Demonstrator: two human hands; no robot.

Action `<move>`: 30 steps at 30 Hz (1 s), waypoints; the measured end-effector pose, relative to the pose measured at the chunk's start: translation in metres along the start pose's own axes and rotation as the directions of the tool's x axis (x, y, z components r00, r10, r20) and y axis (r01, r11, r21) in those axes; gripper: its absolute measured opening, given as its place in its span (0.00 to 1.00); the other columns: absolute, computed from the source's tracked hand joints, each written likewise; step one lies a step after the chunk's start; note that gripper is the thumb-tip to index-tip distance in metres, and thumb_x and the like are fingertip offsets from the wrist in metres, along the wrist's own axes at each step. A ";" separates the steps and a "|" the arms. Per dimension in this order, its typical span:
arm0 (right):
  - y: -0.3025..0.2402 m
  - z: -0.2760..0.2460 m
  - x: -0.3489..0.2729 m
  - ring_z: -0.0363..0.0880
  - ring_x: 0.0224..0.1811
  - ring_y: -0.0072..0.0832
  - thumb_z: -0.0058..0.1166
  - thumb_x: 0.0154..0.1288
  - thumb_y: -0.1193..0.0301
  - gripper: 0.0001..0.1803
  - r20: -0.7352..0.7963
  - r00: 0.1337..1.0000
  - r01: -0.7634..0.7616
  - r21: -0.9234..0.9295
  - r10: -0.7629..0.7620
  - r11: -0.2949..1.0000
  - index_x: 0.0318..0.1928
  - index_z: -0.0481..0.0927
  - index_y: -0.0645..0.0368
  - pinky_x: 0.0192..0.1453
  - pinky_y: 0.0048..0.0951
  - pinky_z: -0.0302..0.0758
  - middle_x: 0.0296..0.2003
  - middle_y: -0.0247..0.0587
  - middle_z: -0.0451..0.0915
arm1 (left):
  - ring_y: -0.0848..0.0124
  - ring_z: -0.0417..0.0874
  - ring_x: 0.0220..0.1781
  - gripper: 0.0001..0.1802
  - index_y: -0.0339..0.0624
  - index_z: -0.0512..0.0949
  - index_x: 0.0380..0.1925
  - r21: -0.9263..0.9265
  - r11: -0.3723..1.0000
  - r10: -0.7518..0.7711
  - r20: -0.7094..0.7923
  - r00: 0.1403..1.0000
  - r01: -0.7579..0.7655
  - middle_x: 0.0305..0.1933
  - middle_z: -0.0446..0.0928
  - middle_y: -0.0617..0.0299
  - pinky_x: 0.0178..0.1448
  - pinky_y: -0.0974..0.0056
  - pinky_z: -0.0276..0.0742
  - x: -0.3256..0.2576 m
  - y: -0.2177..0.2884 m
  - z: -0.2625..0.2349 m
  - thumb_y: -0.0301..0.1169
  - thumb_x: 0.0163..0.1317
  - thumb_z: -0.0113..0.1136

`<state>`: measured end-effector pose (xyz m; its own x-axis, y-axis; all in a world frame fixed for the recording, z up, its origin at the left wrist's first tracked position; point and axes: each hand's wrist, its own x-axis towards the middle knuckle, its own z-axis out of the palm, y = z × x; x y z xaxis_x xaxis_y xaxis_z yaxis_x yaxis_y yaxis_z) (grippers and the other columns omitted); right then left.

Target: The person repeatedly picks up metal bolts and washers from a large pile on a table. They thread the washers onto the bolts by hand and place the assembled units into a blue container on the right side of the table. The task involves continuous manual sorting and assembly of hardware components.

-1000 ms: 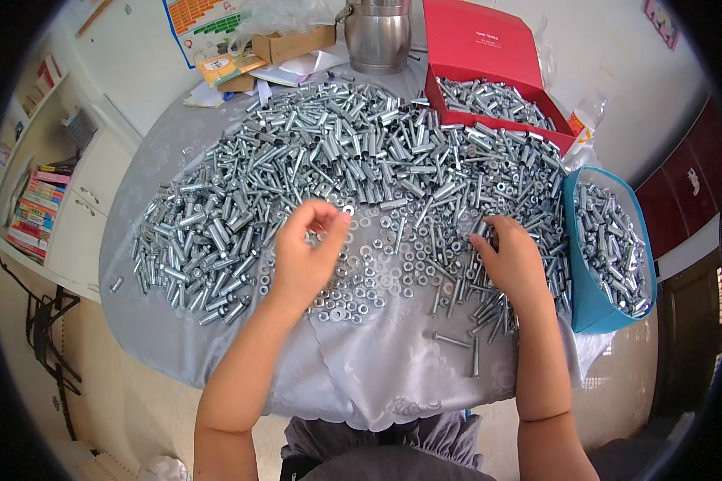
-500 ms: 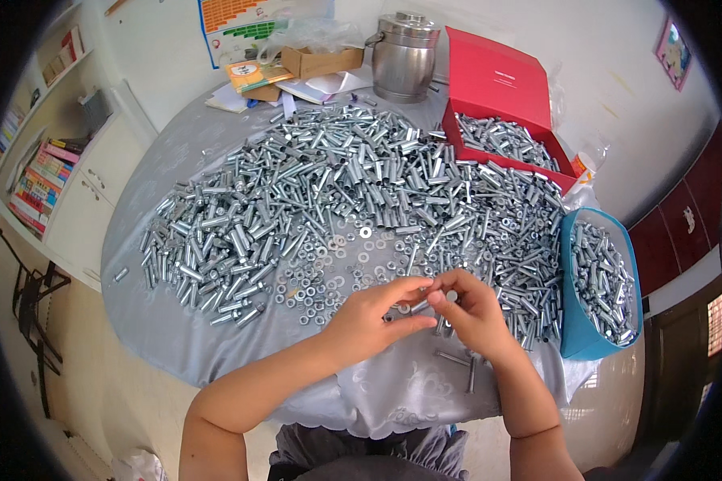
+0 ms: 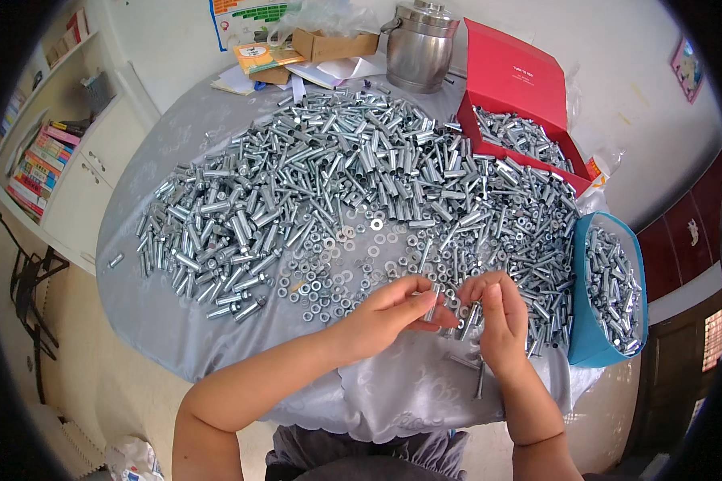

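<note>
I see both hands now drawn together low in the frame's centre, where a second ago they were apart in the pile. My left hand [image 3: 389, 314] pinches a small piece I cannot make out against the bolt [image 3: 467, 319] that my right hand [image 3: 501, 321] grips upright. The two parts look to be meeting, above the grey worktop [image 3: 176, 321], just below the loose washers [image 3: 353, 264].

Bare cloth [image 3: 361, 385] lies free near the edge; bolt heap [image 3: 337, 176] blocks beyond.
</note>
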<state>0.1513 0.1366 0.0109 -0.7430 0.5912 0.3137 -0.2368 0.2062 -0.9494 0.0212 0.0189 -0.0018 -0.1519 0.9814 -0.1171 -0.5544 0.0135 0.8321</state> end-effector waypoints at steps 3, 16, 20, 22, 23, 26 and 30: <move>-0.005 -0.004 0.004 0.61 0.36 0.28 0.43 0.66 0.66 0.13 0.028 0.978 0.197 -0.468 -0.208 0.862 0.27 0.72 0.58 0.47 0.28 0.58 0.28 0.36 0.70 | 0.77 0.73 0.39 0.15 0.37 0.71 0.45 0.028 0.998 0.060 -0.081 0.995 -0.058 0.37 0.73 0.64 0.46 0.72 0.70 -0.003 0.002 0.004 0.36 0.66 0.48; 0.003 -0.013 0.012 0.55 0.24 0.20 0.38 0.69 0.64 0.11 0.104 0.939 -0.318 0.630 0.329 0.708 0.32 0.68 0.57 0.37 0.26 0.60 0.18 0.28 0.56 | 0.77 0.75 0.28 0.10 0.37 0.69 0.40 0.105 0.989 -0.098 -0.036 0.994 0.102 0.31 0.74 0.62 0.33 0.73 0.71 -0.003 0.010 0.001 0.28 0.60 0.55; 0.000 -0.012 0.011 0.61 0.26 0.20 0.36 0.70 0.62 0.15 0.091 0.935 -0.313 0.668 0.343 0.676 0.42 0.68 0.61 0.43 0.29 0.65 0.19 0.29 0.62 | 0.74 0.78 0.36 0.11 0.36 0.67 0.40 0.121 0.988 -0.107 0.054 0.993 0.099 0.37 0.76 0.57 0.41 0.71 0.75 -0.004 -0.004 0.000 0.26 0.59 0.55; -0.002 -0.006 0.011 0.66 0.30 0.22 0.36 0.70 0.61 0.16 0.042 0.930 -0.311 0.620 0.365 0.720 0.44 0.69 0.61 0.46 0.30 0.65 0.22 0.32 0.67 | 0.73 0.78 0.42 0.12 0.35 0.67 0.43 0.162 0.986 -0.055 0.065 0.996 0.044 0.38 0.75 0.57 0.47 0.70 0.73 -0.004 -0.010 0.001 0.25 0.60 0.54; -0.001 -0.006 0.010 0.67 0.32 0.23 0.36 0.70 0.61 0.16 0.066 0.935 -0.318 0.593 0.349 0.740 0.45 0.69 0.61 0.47 0.29 0.65 0.23 0.33 0.69 | 0.72 0.77 0.44 0.13 0.35 0.66 0.44 0.179 0.984 -0.024 0.061 0.998 0.012 0.38 0.75 0.58 0.48 0.70 0.73 -0.002 -0.012 0.003 0.25 0.60 0.53; 0.002 -0.006 0.009 0.70 0.36 0.26 0.36 0.69 0.60 0.18 0.129 0.942 -0.330 0.532 0.310 0.780 0.46 0.69 0.62 0.48 0.29 0.64 0.28 0.37 0.73 | 0.72 0.77 0.47 0.14 0.35 0.66 0.46 0.199 0.980 0.004 0.062 0.998 -0.016 0.39 0.75 0.58 0.51 0.70 0.72 -0.002 -0.012 0.004 0.25 0.61 0.53; 0.002 -0.005 0.008 0.70 0.39 0.26 0.35 0.69 0.60 0.18 0.150 0.948 -0.318 0.504 0.281 0.803 0.45 0.69 0.62 0.50 0.28 0.63 0.30 0.38 0.74 | 0.72 0.77 0.47 0.15 0.35 0.66 0.47 0.229 0.973 0.008 0.066 0.998 -0.023 0.43 0.74 0.57 0.51 0.70 0.71 -0.003 -0.008 0.004 0.25 0.61 0.53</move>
<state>0.1480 0.1457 0.0112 -0.8646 0.5017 0.0285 -0.2695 -0.4152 -0.8689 0.0292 0.0162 -0.0062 -0.1022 0.9920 -0.0745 -0.3484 0.0344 0.9367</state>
